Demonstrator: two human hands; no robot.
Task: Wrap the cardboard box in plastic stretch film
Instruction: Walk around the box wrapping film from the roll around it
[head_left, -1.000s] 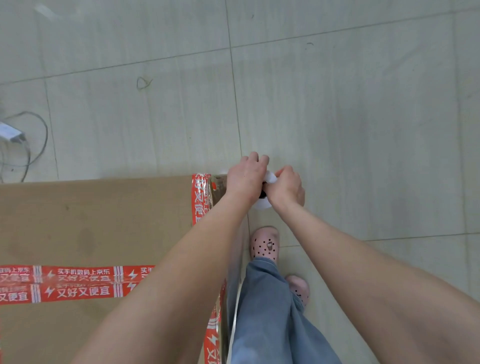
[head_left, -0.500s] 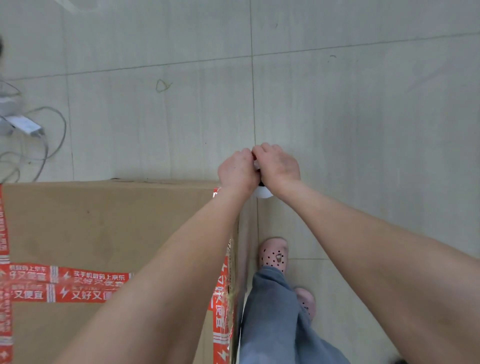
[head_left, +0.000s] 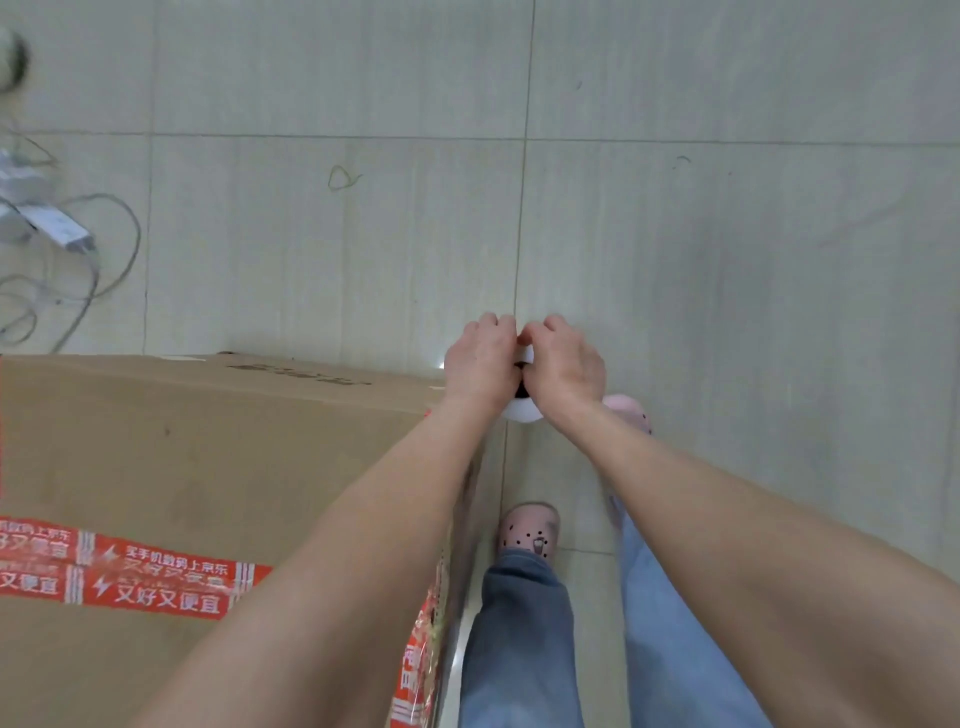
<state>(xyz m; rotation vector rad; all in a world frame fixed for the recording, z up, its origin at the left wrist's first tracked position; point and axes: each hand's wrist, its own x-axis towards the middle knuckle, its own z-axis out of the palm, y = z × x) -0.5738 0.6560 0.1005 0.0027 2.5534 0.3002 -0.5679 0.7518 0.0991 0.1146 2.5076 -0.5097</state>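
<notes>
Clearly bulky and stiff, the cardboard box (head_left: 208, 467) stood left of the grip. Thin, clingy film (head_left: 470, 571) stretched below it. Left hand (head_left: 480, 361) and right hand (head_left: 563, 364) clenched the white roll (head_left: 522, 410), best held by its ends.

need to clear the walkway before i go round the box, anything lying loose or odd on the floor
Yes. A tangle of loose cables with white adapters lies on the tiled floor beyond the cardboard box, at its far left. A small thread-like loop lies farther out. Both hands grip the film roll.
</notes>
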